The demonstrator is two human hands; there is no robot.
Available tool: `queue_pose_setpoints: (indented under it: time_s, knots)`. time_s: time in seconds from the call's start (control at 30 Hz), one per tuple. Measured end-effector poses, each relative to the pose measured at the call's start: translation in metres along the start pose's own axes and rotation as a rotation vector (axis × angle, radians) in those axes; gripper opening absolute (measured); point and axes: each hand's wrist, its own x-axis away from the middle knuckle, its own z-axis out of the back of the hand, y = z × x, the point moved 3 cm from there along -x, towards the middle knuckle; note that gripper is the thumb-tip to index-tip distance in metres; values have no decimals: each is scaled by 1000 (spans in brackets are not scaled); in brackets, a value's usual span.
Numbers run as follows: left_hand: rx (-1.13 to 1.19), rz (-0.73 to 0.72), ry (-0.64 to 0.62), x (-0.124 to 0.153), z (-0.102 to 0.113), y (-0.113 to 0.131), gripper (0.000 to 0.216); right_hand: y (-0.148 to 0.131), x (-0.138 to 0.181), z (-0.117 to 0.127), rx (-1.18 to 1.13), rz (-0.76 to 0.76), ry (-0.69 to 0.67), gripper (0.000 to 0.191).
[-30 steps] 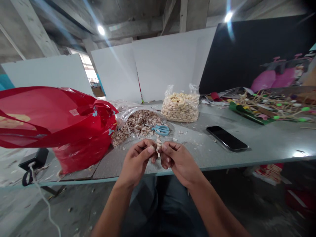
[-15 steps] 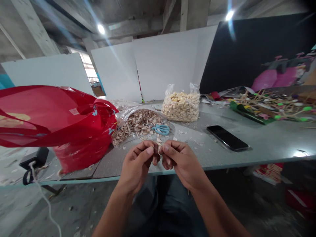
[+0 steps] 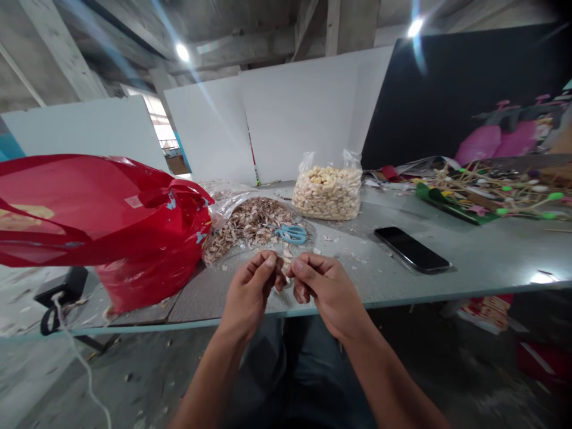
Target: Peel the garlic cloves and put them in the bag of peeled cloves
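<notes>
My left hand (image 3: 250,292) and my right hand (image 3: 322,286) meet over the table's front edge (image 3: 402,301), fingers pinched together on a small pale garlic clove (image 3: 285,262) held between them. Just beyond lies a heap of papery garlic skins (image 3: 250,223) on clear plastic, with blue-handled scissors (image 3: 292,233) resting on it. Behind that stands a clear bag of peeled garlic cloves (image 3: 328,192).
A big red plastic bag (image 3: 102,220) fills the table's left side. A black phone (image 3: 412,249) lies to the right. Sticks with coloured beads and craft clutter (image 3: 491,193) sit at the far right. White boards stand behind. A white cable (image 3: 75,351) hangs at lower left.
Both hands stay pinched on the clove, with the fingers shifting slightly up and closer together. Nothing else has moved.
</notes>
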Motion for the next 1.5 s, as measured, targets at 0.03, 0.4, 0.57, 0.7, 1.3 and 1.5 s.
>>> queue_pose_setpoints:
  time_s: [0.03,0.4,0.57,0.7,1.3,1.5]
  knots:
    - [-16,-5,5,-2,2,-2,22,1,-1,1,2,2,10,30]
    - [-426,-155,190,-26,36,-6,41,16,-4,-6,-475,-145,-187,51]
    - [-247,-131,25,-7,11,10,31,17,9,-23,-913,-287,-732,62]
    - [-287,-164,-132,14,-12,26,27,19,16,-35,-1090,-288,-989,67]
    - [-454,-328,-259,48,-28,57,26,74,67,-51,-813,-476,-924,76]
    - [-459,-421,-144,53,-30,60,18,56,70,-52,-869,-374,-883,73]
